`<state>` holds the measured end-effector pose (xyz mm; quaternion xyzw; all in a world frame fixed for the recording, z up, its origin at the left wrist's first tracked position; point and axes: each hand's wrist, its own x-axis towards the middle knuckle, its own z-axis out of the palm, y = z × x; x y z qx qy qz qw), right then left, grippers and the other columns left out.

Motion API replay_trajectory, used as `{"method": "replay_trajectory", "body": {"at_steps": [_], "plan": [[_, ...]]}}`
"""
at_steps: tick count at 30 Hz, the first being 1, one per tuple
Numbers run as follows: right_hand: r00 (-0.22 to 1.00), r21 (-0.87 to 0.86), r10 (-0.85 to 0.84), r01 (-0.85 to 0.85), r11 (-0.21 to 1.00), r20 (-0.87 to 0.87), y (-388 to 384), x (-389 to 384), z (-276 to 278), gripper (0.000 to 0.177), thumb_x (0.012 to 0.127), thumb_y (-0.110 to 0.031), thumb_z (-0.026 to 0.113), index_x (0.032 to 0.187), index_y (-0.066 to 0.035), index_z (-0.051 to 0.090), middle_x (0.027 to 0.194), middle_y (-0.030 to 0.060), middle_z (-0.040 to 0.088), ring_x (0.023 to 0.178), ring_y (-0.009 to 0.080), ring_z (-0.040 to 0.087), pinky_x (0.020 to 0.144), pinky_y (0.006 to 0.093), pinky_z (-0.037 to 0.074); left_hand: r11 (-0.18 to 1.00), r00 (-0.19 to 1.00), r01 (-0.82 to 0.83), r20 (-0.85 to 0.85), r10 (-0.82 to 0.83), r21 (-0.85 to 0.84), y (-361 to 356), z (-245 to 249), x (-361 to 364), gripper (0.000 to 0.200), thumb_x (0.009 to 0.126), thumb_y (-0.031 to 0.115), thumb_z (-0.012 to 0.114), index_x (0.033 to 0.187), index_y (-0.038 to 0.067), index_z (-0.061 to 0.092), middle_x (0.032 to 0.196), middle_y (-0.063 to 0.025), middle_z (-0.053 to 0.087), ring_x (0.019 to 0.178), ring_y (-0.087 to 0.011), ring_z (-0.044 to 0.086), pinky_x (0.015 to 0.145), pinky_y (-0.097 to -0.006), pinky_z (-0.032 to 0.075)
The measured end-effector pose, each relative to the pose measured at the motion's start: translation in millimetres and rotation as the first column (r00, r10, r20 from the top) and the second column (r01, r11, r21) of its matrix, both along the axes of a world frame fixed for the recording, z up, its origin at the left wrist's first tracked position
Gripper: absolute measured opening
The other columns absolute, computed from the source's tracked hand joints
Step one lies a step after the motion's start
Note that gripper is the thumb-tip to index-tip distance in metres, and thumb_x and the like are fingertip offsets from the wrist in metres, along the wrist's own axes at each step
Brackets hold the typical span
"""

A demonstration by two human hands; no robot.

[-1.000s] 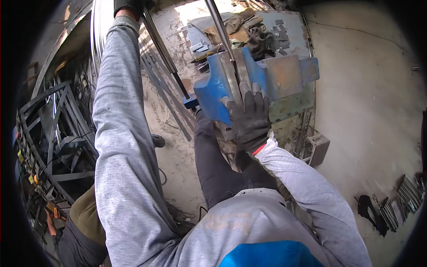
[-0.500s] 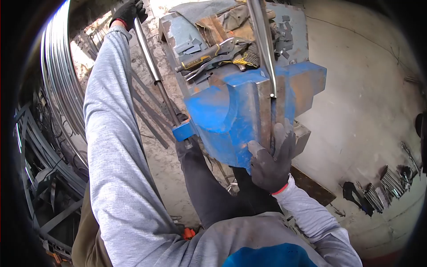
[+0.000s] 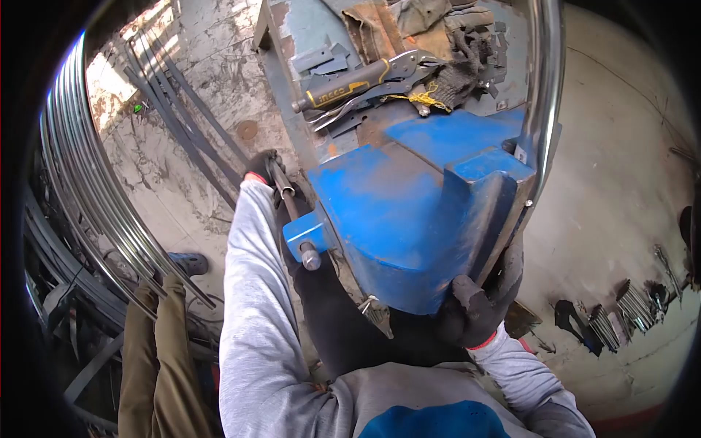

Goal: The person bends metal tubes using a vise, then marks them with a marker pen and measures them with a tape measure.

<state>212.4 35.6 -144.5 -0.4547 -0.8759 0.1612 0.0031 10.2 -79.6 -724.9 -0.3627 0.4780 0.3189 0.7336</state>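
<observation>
A big blue bench vise (image 3: 409, 212) fills the middle of the view. A shiny curved metal tube (image 3: 544, 95) runs down through its jaws at the right. My left hand (image 3: 264, 169), in a dark glove, is closed around the vise's handle bar (image 3: 292, 212) just above the screw head. My right hand (image 3: 478, 306), also gloved, is wrapped around the tube's lower end under the vise's near corner. Whether the jaws pinch the tube tight is hidden.
Locking pliers (image 3: 358, 80), a cloth glove (image 3: 453, 73) and small metal offcuts lie on the bench behind the vise. Bent steel hoops (image 3: 87, 204) stand at the left. Another person's olive trouser leg (image 3: 157, 350) is at lower left. Loose tools (image 3: 613, 321) lie on the floor, right.
My left hand came down from high on the handle bar to close by the vise. My right hand slid from the top of the jaws to beneath them. The view dropped closer.
</observation>
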Motion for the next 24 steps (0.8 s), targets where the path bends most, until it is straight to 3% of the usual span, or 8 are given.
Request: {"method": "replay_trajectory", "body": {"at_steps": [3, 5, 7, 10, 15, 16, 18, 24], "plan": [[0.997, -0.025, 0.063, -0.062, 0.998, 0.05, 1, -3, 4, 0.037, 0.098, -0.002, 0.053, 0.133, -0.013, 0.054, 0.16, 0.0367, 0.025, 0.143, 0.0569, 0.037, 0.114, 0.061, 0.039, 0.989, 0.957, 0.132, -0.269, -0.111, 0.062, -75, -6, 63, 0.012, 0.094, 0.022, 0.059, 0.094, 0.01, 0.059, 0.074, -0.0129, 0.061, 0.058, -0.0313, 0.059, 0.052, -0.0501, 0.051], [0.995, 0.009, 0.1, -0.1, 0.995, 0.002, -1, 2, -3, 0.035, 0.099, -0.002, 0.053, 0.133, -0.009, 0.056, 0.158, 0.0378, 0.027, 0.145, 0.0563, 0.036, 0.115, 0.0609, 0.038, 0.922, 0.854, 0.382, -0.402, -0.33, 0.056, -108, 11, 92, 0.015, 0.093, 0.023, 0.062, 0.096, 0.009, 0.062, 0.078, -0.0135, 0.064, 0.062, -0.0303, 0.061, 0.054, -0.0492, 0.052], [0.999, 0.094, 0.041, -0.04, 0.995, -0.012, -6, 6, -7, 0.028, 0.088, -0.012, 0.068, 0.116, -0.011, 0.07, 0.158, 0.0329, 0.035, 0.14, 0.0554, 0.041, 0.113, 0.0655, 0.033, 0.798, 0.695, 0.602, -0.51, -0.506, 0.029, -131, 22, 111, 0.018, 0.091, 0.025, 0.065, 0.099, 0.009, 0.065, 0.081, -0.0142, 0.066, 0.066, -0.0293, 0.064, 0.056, -0.0484, 0.053], [0.998, 0.112, 0.059, -0.055, 0.992, -0.029, -6, -1, -3, 0.034, 0.088, -0.012, 0.067, 0.121, -0.007, 0.071, 0.153, 0.0353, 0.04, 0.139, 0.0547, 0.042, 0.114, 0.0618, 0.034, 0.635, 0.511, 0.772, -0.603, -0.612, 0.01, -147, 26, 116, 0.023, 0.089, 0.026, 0.069, 0.102, 0.007, 0.069, 0.086, -0.0152, 0.07, 0.073, -0.0278, 0.068, 0.059, -0.0471, 0.056], [0.993, 0.138, 0.113, -0.107, 0.985, -0.041, -5, 1, -4, 0.036, 0.09, -0.013, 0.065, 0.125, -0.007, 0.071, 0.153, 0.0361, 0.04, 0.139, 0.0541, 0.042, 0.114, 0.0599, 0.033, 0.566, 0.481, 0.804, -0.762, -0.434, 0.185, -164, -54, 101, 0.032, 0.086, 0.029, 0.076, 0.109, 0.005, 0.076, 0.094, -0.0168, 0.076, 0.083, -0.0253, 0.074, 0.064, -0.0449, 0.059], [0.99, 0.154, 0.124, -0.113, 0.982, -0.064, -4, 1, -6, 0.035, 0.092, -0.013, 0.063, 0.126, -0.006, 0.07, 0.153, 0.0363, 0.04, 0.14, 0.0542, 0.041, 0.115, 0.0597, 0.033, 0.559, 0.304, 0.829, -0.829, -0.469, -0.012, -126, -34, 92, 0.033, 0.086, 0.03, 0.075, 0.108, 0.005, 0.076, 0.094, -0.017, 0.076, 0.083, -0.0259, 0.074, 0.064, -0.0452, 0.059], [0.986, 0.192, 0.151, -0.135, 0.972, -0.073, -2, 1, -10, 0.035, 0.094, -0.013, 0.061, 0.127, -0.005, 0.07, 0.153, 0.0366, 0.04, 0.141, 0.0543, 0.039, 0.115, 0.0595, 0.033, 0.586, 0.16, 0.792, -0.869, -0.469, -0.17, -89, -17, 81, 0.035, 0.085, 0.033, 0.075, 0.106, 0.005, 0.076, 0.093, -0.0174, 0.076, 0.083, -0.0273, 0.075, 0.064, -0.0458, 0.059], [0.968, 0.2, 0.23, -0.207, 0.958, -0.1, -3, 7, -22, 0.046, 0.108, -0.023, 0.044, 0.147, 0.0, 0.051, 0.161, 0.0287, 0.032, 0.149, 0.0431, 0.036, 0.12, 0.0531, 0.035, 0.565, 0.095, 0.78, -0.842, -0.531, -0.268, -110, -51, 75, 0.04, 0.083, 0.042, 0.075, 0.1, 0.006, 0.077, 0.091, -0.0186, 0.076, 0.083, -0.0314, 0.075, 0.065, -0.0476, 0.059]]}}
